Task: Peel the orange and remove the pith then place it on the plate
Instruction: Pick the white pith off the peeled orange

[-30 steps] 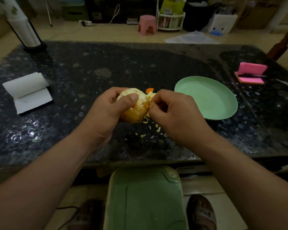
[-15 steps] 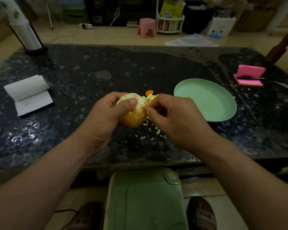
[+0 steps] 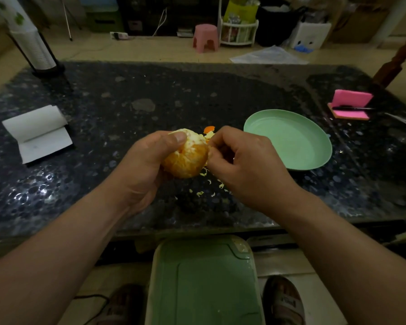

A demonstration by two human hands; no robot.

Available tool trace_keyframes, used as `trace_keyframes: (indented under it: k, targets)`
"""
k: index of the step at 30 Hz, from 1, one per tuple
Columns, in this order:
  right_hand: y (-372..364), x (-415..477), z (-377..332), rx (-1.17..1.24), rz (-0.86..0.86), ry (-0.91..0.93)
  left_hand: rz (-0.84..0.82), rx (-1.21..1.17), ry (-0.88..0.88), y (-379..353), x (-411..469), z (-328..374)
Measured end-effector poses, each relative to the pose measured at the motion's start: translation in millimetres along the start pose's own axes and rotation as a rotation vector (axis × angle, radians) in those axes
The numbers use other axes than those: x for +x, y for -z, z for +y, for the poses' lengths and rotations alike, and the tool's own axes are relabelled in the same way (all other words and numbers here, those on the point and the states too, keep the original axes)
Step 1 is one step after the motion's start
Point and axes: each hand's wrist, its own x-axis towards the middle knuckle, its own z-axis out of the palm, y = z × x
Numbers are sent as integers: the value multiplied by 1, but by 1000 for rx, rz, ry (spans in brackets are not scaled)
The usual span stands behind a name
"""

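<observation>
My left hand point(image 3: 145, 165) grips a peeled orange point(image 3: 185, 158) above the dark table, thumb pressed on its pale, pith-covered top. My right hand point(image 3: 242, 165) has its fingers curled against the orange's right side and pinches at the pith there. Small scraps of pith point(image 3: 206, 186) lie scattered on the table below the fruit, and a bit of orange peel point(image 3: 208, 129) shows just behind it. An empty light green plate point(image 3: 291, 141) sits on the table to the right of my right hand.
A white notepad point(image 3: 38, 134) lies at the left. A pink pad with a pen point(image 3: 350, 107) sits at the far right. A cup dispenser stand point(image 3: 33, 43) rises at the back left corner. A green bin lid point(image 3: 204, 282) is below the table's near edge, between my feet.
The orange has turned a little in my left hand, showing more bare flesh. My right fingers keep picking at its right side. More pith scraps lie below.
</observation>
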Motion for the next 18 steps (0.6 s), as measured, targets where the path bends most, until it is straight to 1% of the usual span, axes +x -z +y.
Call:
trace_keyframes:
  k: [5,10,14,18]
  targets:
    - [5,-1,-1,39,-19,-8,-12,13,-7,3,1,0]
    - [4,-1,-1,-17,-41,-2,-10,75,-43,3,1,-1]
    - [0,-2,-2,-123,-8,32,14,144,-90,2,0,-4]
    - [-7,-2,-7,-217,75,44,35,170,-118,-1,1,-6]
